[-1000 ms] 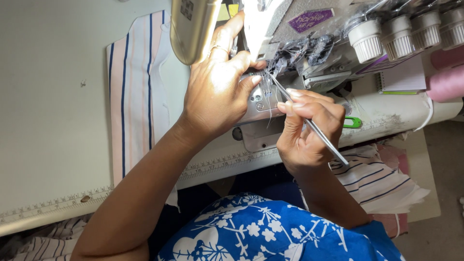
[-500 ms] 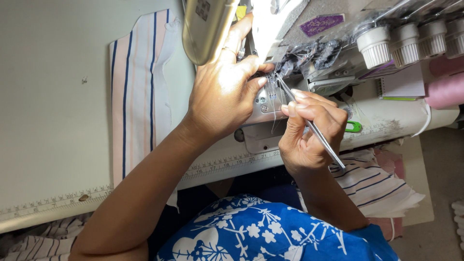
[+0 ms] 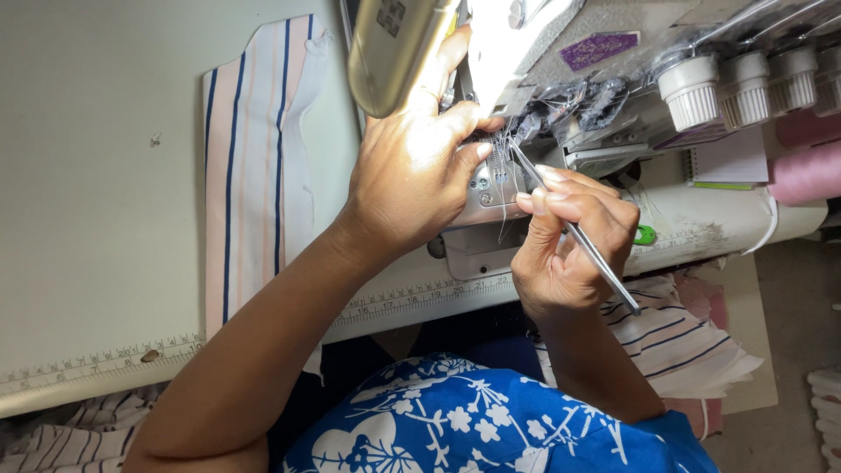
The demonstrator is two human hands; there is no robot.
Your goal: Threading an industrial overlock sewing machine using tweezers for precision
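Head view: right hand (image 3: 569, 245) pinching thin metal tweezers (image 3: 574, 232), long axis slanting up-left, tips at the threads (image 3: 501, 166) just beside the left hand (image 3: 416, 175). Left hand curled shut on the sewing machine's needle part (image 3: 491, 188), nearer the threads. Purple diamond label (image 3: 598, 48) up top; 3 white ribbed knobs (image 3: 692, 92) right; striped cloth (image 3: 254, 158) on bench (image 3: 88, 175).

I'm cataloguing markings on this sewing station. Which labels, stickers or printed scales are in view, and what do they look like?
Purple label: diamond-shaped, on the grey machine top, upper right.
Square code sticker: dark pattern on the cream machine head, top centre.
Printed ruler scale: along the table's front edge.
White card: green-edged, right of the right hand.
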